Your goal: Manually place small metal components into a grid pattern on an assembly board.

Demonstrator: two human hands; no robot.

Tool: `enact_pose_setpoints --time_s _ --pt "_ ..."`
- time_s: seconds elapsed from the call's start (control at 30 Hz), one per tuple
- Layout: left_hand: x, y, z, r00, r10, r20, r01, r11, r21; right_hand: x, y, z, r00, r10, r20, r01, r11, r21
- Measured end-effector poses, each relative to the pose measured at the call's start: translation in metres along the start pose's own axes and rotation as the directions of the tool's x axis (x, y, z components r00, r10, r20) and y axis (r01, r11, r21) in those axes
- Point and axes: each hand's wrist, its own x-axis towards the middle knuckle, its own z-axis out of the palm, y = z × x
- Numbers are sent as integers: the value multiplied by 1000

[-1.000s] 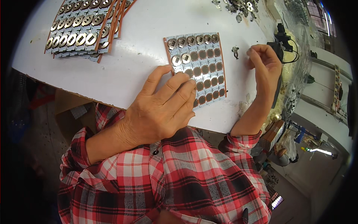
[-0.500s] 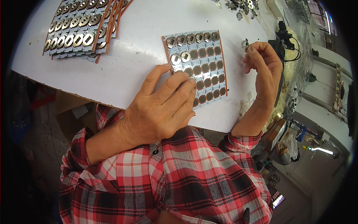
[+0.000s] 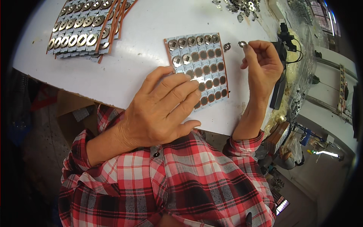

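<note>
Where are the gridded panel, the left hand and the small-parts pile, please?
Gridded panel (image 3: 205, 63): head view, uncovered middle.
Left hand (image 3: 155, 106): head view, back of hand.
Small-parts pile (image 3: 244, 6): head view, visible middle.

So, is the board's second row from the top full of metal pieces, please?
No, only its two leftmost spots hold metal pieces; others show dark circles.
</note>
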Motion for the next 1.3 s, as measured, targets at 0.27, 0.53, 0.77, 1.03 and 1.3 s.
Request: enact_pose_setpoints --time_s 0.27,0.53,0.77,1.03,1.3 --pt "-1 -2 -12 958 -281 -51 246 902 -355 -25 -32 21 952 -82 297 -17 949 316" --pt "16 -2 -5 751 -634 185 376 180 -909 -30 -32 34 777 -496 388 379 860 341" --pt "10 -6 -1 821 -567 67 393 476 -787 -28 -32 31 828 -328 455 172 921 350" --pt "9 -2 2 843 -534 60 420 586 -693 -28 -45 16 720 -70 690 -27 991 128" --pt "2 -8 -9 998 -45 -53 43 998 -46 -24 -32 26 861 164 481 -296 932 212"
